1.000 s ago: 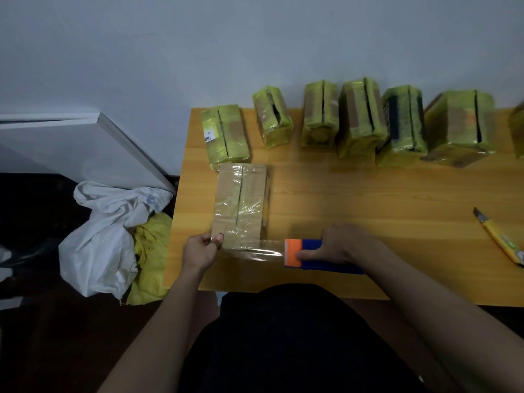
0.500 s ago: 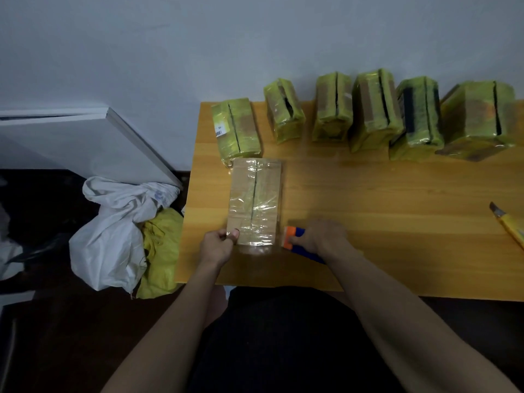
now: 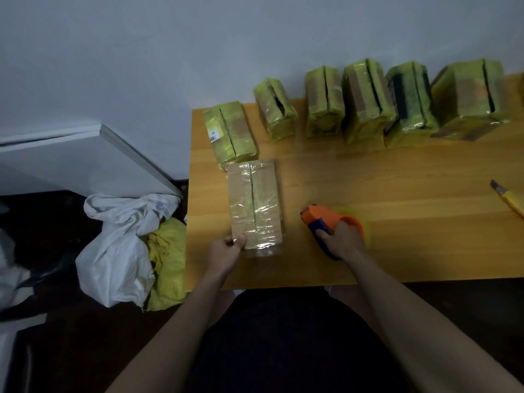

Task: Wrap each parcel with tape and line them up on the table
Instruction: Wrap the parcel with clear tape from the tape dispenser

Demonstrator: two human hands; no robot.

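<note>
Head view | left grip pinches near corner of brown parcel lying flat on worktop | right grip wraps tape dispenser, just right of parcel | six green-taped parcels lined along wall

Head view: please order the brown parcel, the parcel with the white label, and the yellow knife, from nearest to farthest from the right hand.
1. Brown parcel, just left of the right hand.
2. Parcel with the white label, farther left, toward the wall.
3. Yellow knife, at the table's far right edge.
</note>
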